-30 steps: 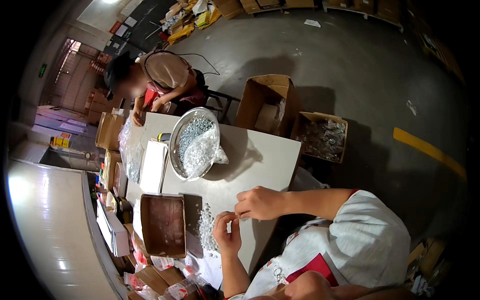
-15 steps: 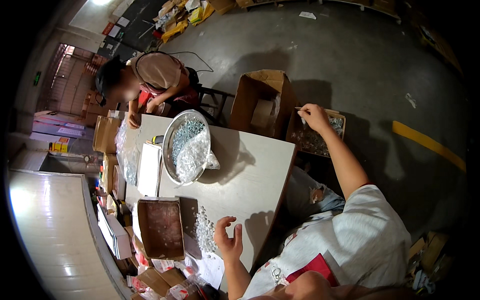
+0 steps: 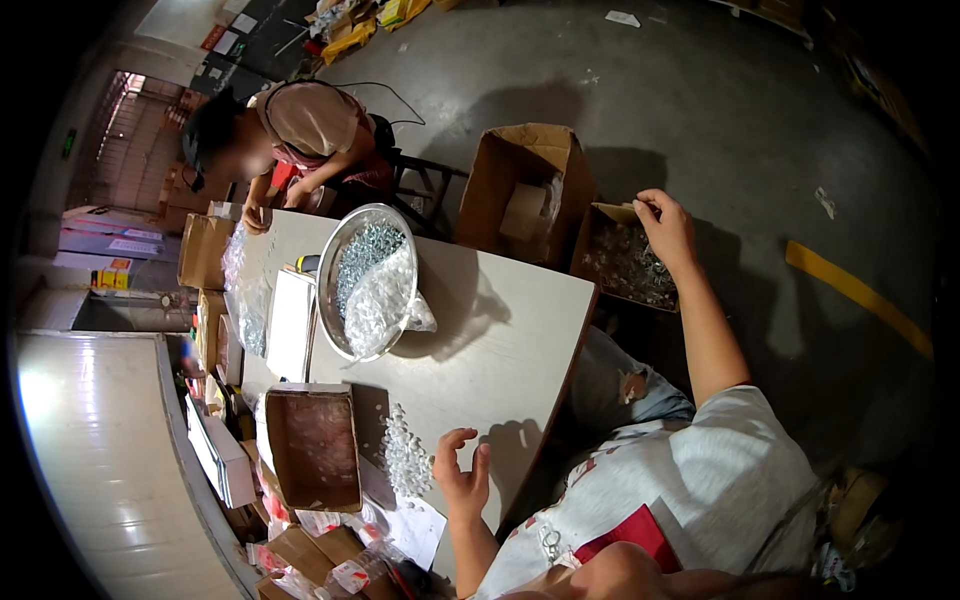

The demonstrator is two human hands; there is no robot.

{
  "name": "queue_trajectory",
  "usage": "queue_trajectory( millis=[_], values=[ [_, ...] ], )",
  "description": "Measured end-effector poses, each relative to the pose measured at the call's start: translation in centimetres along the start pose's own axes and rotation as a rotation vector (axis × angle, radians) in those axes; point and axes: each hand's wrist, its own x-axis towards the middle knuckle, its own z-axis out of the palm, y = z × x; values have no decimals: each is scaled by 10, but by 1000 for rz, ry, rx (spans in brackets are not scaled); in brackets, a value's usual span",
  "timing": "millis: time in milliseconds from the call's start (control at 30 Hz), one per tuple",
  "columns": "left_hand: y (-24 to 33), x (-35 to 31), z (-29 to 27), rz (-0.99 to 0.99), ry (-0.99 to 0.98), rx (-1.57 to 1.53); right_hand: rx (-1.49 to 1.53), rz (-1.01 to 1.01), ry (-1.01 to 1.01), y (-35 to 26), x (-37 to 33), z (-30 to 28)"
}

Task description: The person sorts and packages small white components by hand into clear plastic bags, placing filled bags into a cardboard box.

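Near the table's front edge, my left hand (image 3: 462, 485) is raised with fingers curved and thumb apart, holding nothing. Beside it a pile of small white pieces (image 3: 404, 455) lies partly on white paper (image 3: 418, 533). My right hand (image 3: 667, 232) reaches off the table's right side, above a low cardboard box (image 3: 628, 290) with small, loose, shiny and dark pieces inside. Its fingers are pinched together; anything between them is too small to make out. On the table (image 3: 490, 370) stands a steel bowl (image 3: 325, 300) with silvery metal pieces (image 3: 370, 255) and a clear plastic bag (image 3: 382, 312) of whitish contents.
An open brown box (image 3: 310, 450) sits left of the white pile. A taller carton (image 3: 565, 160) stands beside the low box. Across the table, a seated person (image 3: 310, 125) works with both hands at the edge. Papers (image 3: 290, 325), bags and boxes crowd the left side.
My right hand has shifted right and slightly up over the low box, its fingers curling in more. My left hand stays nearly still. The whole view has shifted slightly.
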Motion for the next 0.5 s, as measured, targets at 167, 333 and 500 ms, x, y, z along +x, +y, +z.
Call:
queue_trajectory(
  millis=[167, 333, 500],
  values=[
    [0, -7, 1, -58, -12, 22, 133, -182, 73, -32, 2, 5],
    [13, -8, 16, 6, -179, 45, 76, -141, 18, -18, 11, 12],
    [18, 4, 46, 179, -389, 238, -82, 39, -116, 22, 3, 28]
  ],
)
